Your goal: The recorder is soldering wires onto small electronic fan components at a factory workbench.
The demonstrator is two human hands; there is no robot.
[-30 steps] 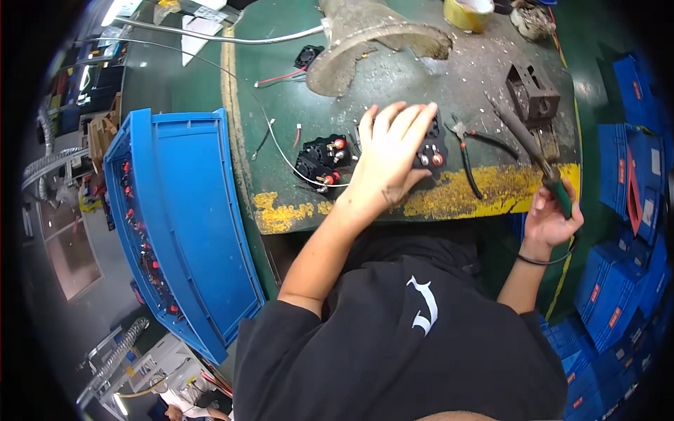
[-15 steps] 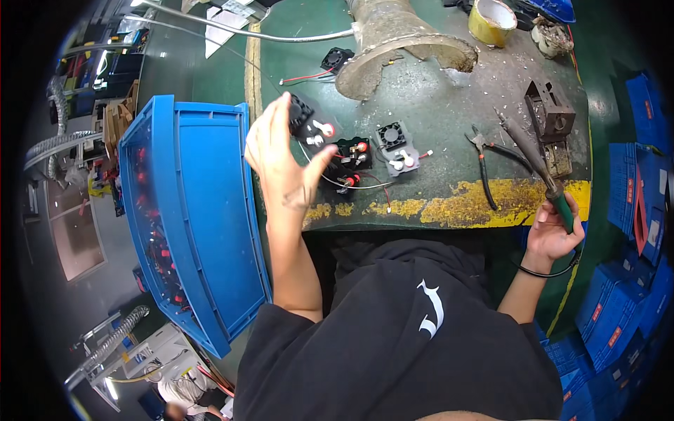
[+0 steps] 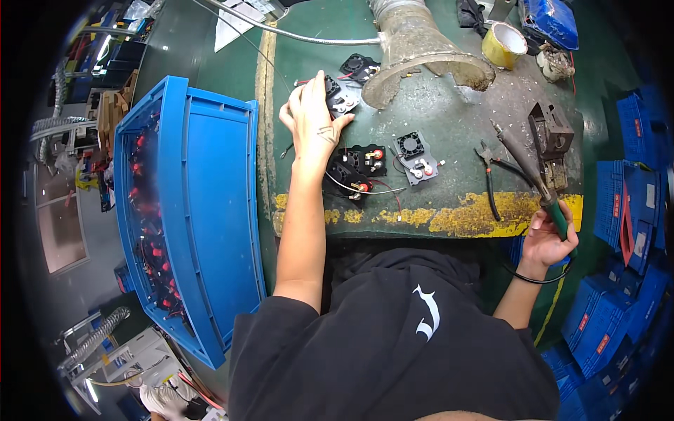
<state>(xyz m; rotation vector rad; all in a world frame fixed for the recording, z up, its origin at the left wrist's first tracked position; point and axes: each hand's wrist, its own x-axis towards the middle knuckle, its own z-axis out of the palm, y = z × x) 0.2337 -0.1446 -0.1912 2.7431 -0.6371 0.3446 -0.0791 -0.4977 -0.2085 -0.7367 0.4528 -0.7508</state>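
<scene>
Plainly, soldering iron (image 3: pixel 522 163), right hand (image 3: pixel 547 242) around handle (image 3: pixel 557 218)

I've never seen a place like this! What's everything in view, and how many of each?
Workbench: one, green with worn yellow edging, centre
Fan units: at least four, dark, bench's left half
Flared hood: one, grey, bench top
Pliers: one pair, dark and orange, bench's right half
Soldering iron: one, green handle, right
Metal stand: one, dark, beside the iron
Round roll or tub: one, yellow, upper right
Crate: one, blue, left
Boxes: several, blue, far right
Co-worker: one, pale top, lower left
Shirt: one, black, bottom
Left hand: one, bare, at a fan unit
Right hand: one, bare, holding the iron
</scene>
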